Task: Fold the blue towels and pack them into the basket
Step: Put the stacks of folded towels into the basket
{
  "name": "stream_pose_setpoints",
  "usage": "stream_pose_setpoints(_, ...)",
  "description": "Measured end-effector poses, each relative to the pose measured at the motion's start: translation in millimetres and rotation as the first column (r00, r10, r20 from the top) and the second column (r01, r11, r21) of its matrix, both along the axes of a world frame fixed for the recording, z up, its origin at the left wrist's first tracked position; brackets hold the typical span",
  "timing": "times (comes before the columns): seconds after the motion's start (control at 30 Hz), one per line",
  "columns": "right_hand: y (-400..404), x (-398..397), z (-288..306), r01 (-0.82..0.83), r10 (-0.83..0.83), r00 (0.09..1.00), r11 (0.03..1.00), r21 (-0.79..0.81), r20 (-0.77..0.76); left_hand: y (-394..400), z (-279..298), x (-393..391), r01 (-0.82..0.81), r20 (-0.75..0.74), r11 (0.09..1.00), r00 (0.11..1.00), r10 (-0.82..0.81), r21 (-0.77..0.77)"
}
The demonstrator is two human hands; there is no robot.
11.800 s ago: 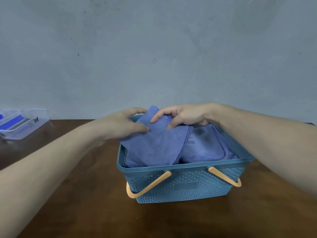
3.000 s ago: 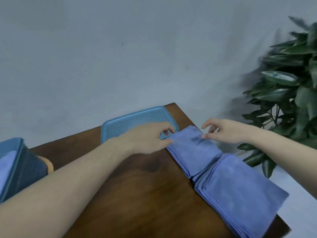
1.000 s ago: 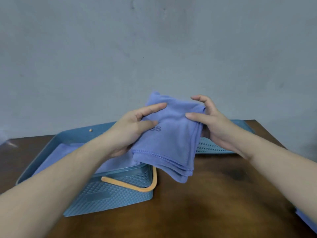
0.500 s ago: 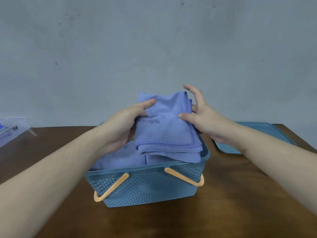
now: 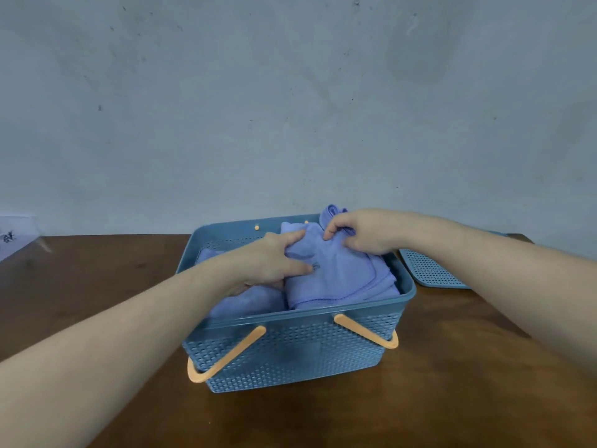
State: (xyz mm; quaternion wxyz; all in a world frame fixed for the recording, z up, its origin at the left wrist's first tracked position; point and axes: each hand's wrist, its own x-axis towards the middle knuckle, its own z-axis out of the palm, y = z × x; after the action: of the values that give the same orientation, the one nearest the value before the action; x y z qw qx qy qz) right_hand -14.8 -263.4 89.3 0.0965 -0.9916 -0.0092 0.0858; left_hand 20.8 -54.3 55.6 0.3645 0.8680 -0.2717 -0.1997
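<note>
Folded towel point(image 5: 339, 276) in right half of basket point(image 5: 290, 347), long axis near-to-far; left hand point(image 5: 274, 260) pinching its left edge, right hand point(image 5: 358, 232) clamped on raised far corner; second towel point(image 5: 245, 300) alongside, left; bench point(image 5: 452, 383) beneath

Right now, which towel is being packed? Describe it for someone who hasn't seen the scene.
Find the blue basket on the brown table. The towel fills its right half; unlike the flat towel on the left, both hands grip it.

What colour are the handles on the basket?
Orange: the handle folded down against the teal-blue basket front shows best in the head view.
</note>
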Motion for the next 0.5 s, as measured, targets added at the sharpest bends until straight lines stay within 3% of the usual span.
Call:
stream_pose_setpoints(0.13, -4.0, -3.0, -4.7, -0.055, 0.056, 0.998, 0.989, -0.138, 0.005, -0.4, -1.0, 5.3, 0.082, 0.135, 0.977, 0.985, -0.110, 0.195)
stream_pose_setpoints(0.27, -11.9, -11.2, 1.7, -0.091, 0.218, 0.957, 0.850, -0.519, 0.190, 10.5, 5.9, 7.6, 0.087, 0.401, 0.939, 0.888, -0.225, 0.334)
stream_pose_setpoints(0.33, -15.3, -15.6, 6.4, -0.243, 0.347, 0.921, 0.867, -0.434, 0.178, 13.9, 9.9, 12.3, 0.155, 0.426, 0.874, 0.825, -0.371, 0.461)
stream_pose_setpoints(0.4, -16.7, -15.6, 8.5, -0.386, 0.412, 0.910, 0.879, -0.280, 0.039, 12.0, 11.1, 17.2, 0.269, 0.362, 0.813, 0.792, -0.492, 0.517)
stream_pose_setpoints(0.5, -24.0, -10.3, 2.2, -0.410, 0.374, 0.911, 0.862, -0.297, -0.174, 3.8, 7.4, 20.8, 0.356, 0.289, 0.779, 0.784, -0.549, 0.516)
